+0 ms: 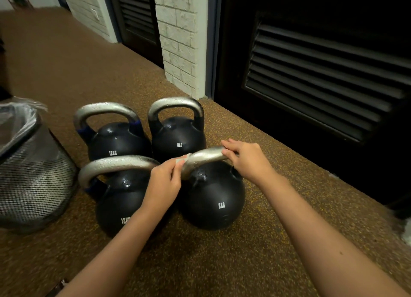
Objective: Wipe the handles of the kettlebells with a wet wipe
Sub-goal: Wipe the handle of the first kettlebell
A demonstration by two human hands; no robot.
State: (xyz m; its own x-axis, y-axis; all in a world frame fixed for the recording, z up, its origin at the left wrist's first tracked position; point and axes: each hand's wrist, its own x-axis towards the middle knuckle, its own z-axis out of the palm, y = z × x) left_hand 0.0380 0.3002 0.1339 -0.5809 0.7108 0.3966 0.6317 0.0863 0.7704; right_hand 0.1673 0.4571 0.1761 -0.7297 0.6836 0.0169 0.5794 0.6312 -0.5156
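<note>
Several black kettlebells with silver handles stand together on the brown speckled floor. The near right 8KG kettlebell (211,198) has its handle (205,156) held at both ends. My left hand (164,183) pinches a small white wet wipe (183,161) against the handle's left bend. My right hand (246,158) grips the handle's right end. The near left 12KG kettlebell (117,198) is partly hidden by my left forearm. Behind stand another 12KG kettlebell (115,138) and another 8KG kettlebell (178,136).
A mesh waste bin (33,181) lined with a clear plastic bag stands at the left. Dark louvred doors (322,74) and a white brick pillar (178,40) run along the far and right side. Brown floor stretches away to the upper left.
</note>
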